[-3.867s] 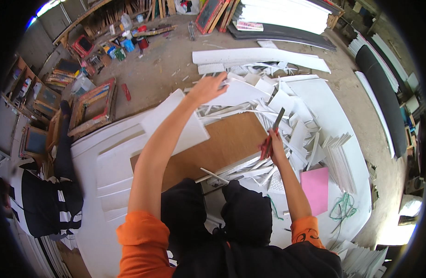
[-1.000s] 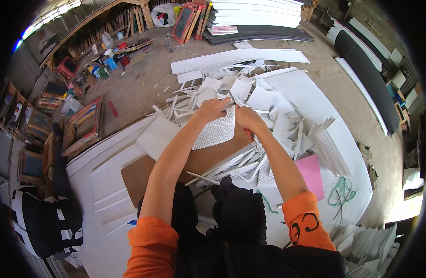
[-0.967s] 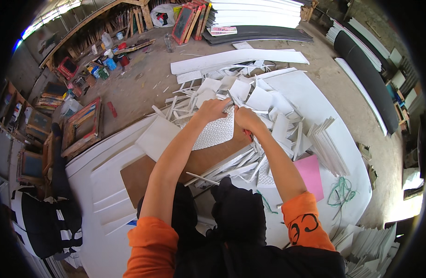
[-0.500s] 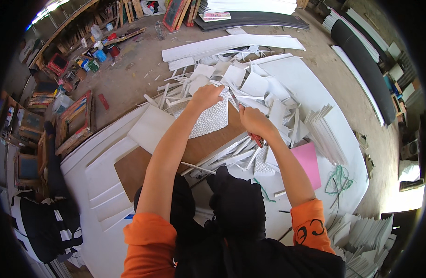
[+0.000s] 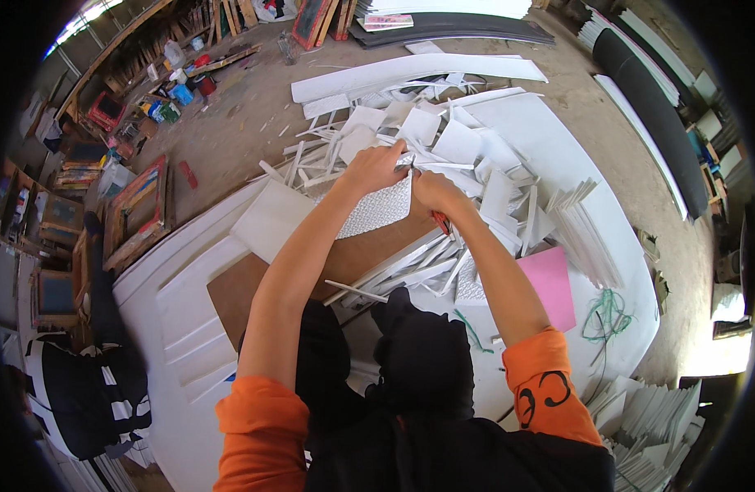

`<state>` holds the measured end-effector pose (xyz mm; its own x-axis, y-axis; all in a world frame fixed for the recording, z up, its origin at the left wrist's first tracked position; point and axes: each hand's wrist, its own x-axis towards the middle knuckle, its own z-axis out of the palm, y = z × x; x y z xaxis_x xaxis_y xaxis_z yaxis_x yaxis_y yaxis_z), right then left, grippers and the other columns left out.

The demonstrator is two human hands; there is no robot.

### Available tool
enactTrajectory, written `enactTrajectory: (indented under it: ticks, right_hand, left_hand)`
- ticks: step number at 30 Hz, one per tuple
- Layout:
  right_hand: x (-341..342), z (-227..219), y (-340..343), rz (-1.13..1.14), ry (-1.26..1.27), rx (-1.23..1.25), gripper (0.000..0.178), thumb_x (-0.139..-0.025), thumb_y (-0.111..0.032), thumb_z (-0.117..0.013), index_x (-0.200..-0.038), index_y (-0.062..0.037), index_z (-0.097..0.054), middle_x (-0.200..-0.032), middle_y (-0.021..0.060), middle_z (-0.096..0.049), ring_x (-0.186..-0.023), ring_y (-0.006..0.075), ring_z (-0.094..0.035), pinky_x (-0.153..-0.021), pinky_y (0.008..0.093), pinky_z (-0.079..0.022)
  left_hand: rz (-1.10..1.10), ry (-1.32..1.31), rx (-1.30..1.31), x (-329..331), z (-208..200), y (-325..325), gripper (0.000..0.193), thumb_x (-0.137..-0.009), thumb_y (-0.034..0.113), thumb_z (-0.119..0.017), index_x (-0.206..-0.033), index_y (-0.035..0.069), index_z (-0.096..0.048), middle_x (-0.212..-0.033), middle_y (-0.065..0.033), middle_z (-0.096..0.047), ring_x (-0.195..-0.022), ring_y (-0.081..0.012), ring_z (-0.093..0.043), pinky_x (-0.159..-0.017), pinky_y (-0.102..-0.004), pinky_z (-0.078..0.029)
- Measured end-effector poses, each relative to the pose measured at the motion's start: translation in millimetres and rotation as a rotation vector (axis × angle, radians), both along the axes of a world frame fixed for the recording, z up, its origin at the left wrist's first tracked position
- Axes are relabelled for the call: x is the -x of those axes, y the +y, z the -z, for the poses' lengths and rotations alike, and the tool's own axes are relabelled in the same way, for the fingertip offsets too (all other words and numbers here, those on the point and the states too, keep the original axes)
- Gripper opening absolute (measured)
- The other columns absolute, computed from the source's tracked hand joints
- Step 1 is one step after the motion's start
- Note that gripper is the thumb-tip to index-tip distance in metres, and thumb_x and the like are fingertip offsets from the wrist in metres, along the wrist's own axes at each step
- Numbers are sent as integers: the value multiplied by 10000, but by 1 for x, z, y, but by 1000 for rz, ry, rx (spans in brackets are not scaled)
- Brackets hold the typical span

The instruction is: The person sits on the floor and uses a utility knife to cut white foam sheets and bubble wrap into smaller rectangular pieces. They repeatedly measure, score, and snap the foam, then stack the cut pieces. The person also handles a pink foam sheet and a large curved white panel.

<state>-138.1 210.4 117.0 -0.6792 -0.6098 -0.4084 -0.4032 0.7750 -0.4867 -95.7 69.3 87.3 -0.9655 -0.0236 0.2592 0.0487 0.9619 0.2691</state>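
My left hand [image 5: 377, 170] is closed on the upper edge of a white sheet with a bumpy, pebbled face [image 5: 377, 207]. The sheet stands tilted over a brown board [image 5: 353, 262]. My right hand [image 5: 437, 193] is wrapped round a red-handled hand tool [image 5: 440, 221], whose handle end sticks out below the palm. Its working end lies by the sheet's upper right corner, close to my left fingertips. The fingers hide most of the tool, so its exact kind is unclear. A plain white panel [image 5: 272, 215] leans left of the textured sheet.
White offcuts and strips [image 5: 463, 143] heap up beyond and right of my hands. Thin white sheets [image 5: 586, 230] are stacked at the right, near a pink sheet [image 5: 548, 287] and tangled green string [image 5: 607, 316]. Wooden frames [image 5: 139, 213] and paint containers [image 5: 180, 94] stand at the far left.
My right hand has moved left and up, closer to my left hand and the sheet's corner. My left hand has shifted slightly right, still gripping the textured sheet.
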Motion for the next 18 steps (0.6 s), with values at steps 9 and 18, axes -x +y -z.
enactTrajectory:
  ticks: [9, 18]
  right_hand:
    - [-3, 22, 6, 24, 314, -18, 312, -848, -226, -311, -1011, 14, -425, -865, 220, -582, -821, 363, -573, -706, 462, -447]
    - [-22, -18, 36, -133, 304, -117, 286, -832, -200, -340, -965, 31, -446, -834, 241, -576, -817, 378, -570, -706, 480, -441]
  left_hand:
    - [1, 108, -239, 20, 3, 10, 251, -709, 295, -607, -814, 72, -562, -908, -92, -559, -803, -275, -555, -661, -359, -440]
    - [-103, 167, -384, 22, 3, 5, 331, -657, 309, -664, -753, 7, -568, -702, -149, -588, -674, -285, -570, -606, -345, -433]
